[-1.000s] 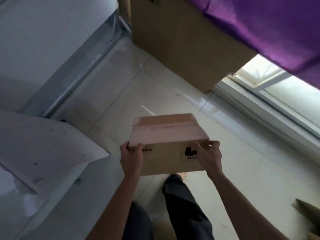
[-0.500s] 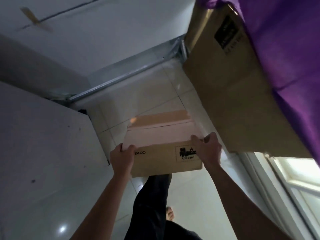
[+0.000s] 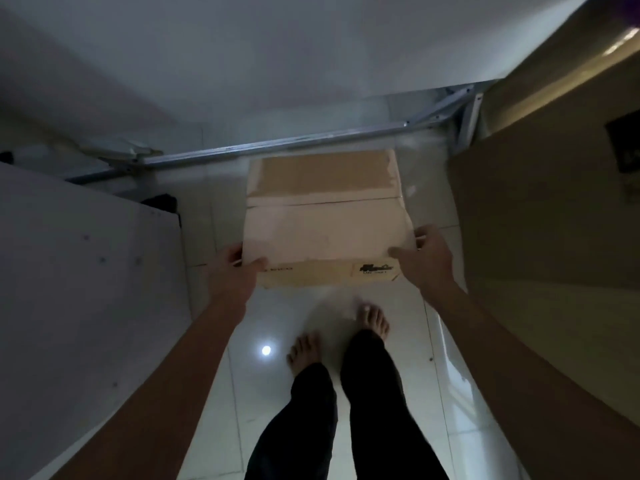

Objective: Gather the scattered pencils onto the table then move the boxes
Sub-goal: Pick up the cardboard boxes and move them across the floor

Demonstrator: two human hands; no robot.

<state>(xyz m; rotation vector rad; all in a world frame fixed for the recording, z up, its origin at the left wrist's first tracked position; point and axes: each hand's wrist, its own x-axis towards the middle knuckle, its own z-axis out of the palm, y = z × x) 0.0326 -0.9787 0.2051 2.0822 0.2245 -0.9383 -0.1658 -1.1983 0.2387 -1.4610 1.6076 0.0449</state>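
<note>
Box-moving step: small cardboard box (image 3: 325, 226) gripped at both near corners, left hand (image 3: 232, 271) and right hand (image 3: 426, 260) fingers clasping it. Next: lower onto floor (image 3: 263, 375), beside large box (image 3: 554, 237).

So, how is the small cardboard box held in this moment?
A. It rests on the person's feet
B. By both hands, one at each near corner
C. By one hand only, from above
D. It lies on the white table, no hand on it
B: the left hand and the right hand each grip a near corner of the small cardboard box.
</note>
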